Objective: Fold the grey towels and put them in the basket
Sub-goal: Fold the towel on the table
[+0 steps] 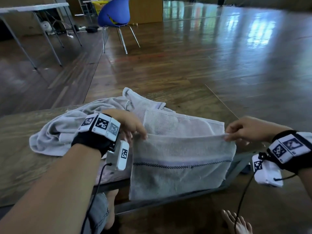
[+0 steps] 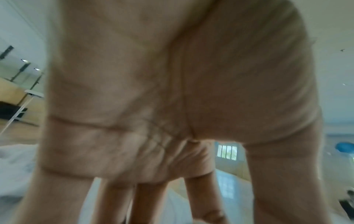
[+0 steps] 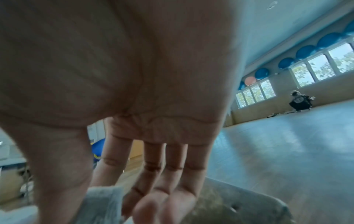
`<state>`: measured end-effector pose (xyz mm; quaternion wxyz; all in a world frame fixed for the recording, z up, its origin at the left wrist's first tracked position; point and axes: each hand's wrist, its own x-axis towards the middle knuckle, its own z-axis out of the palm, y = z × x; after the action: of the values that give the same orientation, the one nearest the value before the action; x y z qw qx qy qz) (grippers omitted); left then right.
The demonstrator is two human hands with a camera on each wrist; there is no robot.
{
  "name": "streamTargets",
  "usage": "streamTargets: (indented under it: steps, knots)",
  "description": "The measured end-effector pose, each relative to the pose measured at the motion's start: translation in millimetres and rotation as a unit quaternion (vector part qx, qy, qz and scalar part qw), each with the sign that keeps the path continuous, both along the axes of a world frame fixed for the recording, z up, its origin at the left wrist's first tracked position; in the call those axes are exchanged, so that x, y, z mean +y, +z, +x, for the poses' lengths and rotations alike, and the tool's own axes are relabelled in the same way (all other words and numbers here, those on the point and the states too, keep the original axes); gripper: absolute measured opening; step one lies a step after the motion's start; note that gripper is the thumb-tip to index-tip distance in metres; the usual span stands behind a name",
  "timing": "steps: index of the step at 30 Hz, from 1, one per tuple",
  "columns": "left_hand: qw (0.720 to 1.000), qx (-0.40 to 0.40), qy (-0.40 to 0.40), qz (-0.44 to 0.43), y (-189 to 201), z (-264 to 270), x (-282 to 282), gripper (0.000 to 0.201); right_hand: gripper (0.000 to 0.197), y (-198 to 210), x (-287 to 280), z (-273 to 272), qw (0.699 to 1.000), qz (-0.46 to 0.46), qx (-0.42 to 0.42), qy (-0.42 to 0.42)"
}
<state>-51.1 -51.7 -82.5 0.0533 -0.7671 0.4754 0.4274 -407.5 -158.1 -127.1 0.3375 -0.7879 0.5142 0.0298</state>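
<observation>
Towel [image 1: 182, 164] hangs in front of the worktop [image 1: 25, 162], its top edge stretched between both hands: left hand [image 1: 130, 125] pinches the left corner, right hand [image 1: 244, 128] pinches the right one. It looks soft, light and limp, likely to sag wherever unsupported, so corners are the sensible places to hold. Two more grey towels show: one flat [image 1: 177, 123] behind it on the worktop, one crumpled [image 1: 70, 125] to the left. Three counted. No basket for them can be made out.
</observation>
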Motion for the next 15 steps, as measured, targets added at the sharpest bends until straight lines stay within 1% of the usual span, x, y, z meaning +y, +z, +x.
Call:
streamTargets:
  steps: [2, 4, 6, 8, 9, 11, 15]
  knots:
    - [0.997, 0.031, 0.046, -0.048, 4.1, 2.7, -6.5, 0.023, 0.013, 6.0, -8.8, 1.4, 0.998, -0.024, -0.053, -0.019]
    - [0.989, 0.046, 0.079, -0.119, 6.2, 2.1, -17.3, 0.015, 0.012, 7.2, -18.5, 3.3, 0.992, -0.079, -0.085, -0.043]
    - [0.973, 0.006, 0.073, -0.22, 1.3, -0.3, -32.1, 0.017, 0.014, -0.9, -28.0, 8.3, 0.979, -0.157, -0.105, -0.08]
    - [0.946, -0.051, 0.045, -0.316, -11.7, -3.1, -43.8, 0.03, 0.017, -15.2, -34.9, 15.0, 0.958, -0.223, -0.109, -0.144]
    - [0.934, -0.069, 0.039, -0.349, -20.3, -3.8, -47.7, 0.033, 0.017, -23.3, -37.0, 18.8, 0.951, -0.238, -0.102, -0.168]
    - [0.92, -0.092, 0.027, -0.379, -37.4, -3.2, -53.6, 0.035, 0.017, -38.3, -41.1, 25.3, 0.95, -0.238, -0.08, -0.184]
    - [0.911, -0.109, 0.003, -0.397, -55.6, -1.4, -60.6, 0.034, 0.017, -52.6, -46.6, 32.3, 0.958, -0.227, -0.05, -0.167]
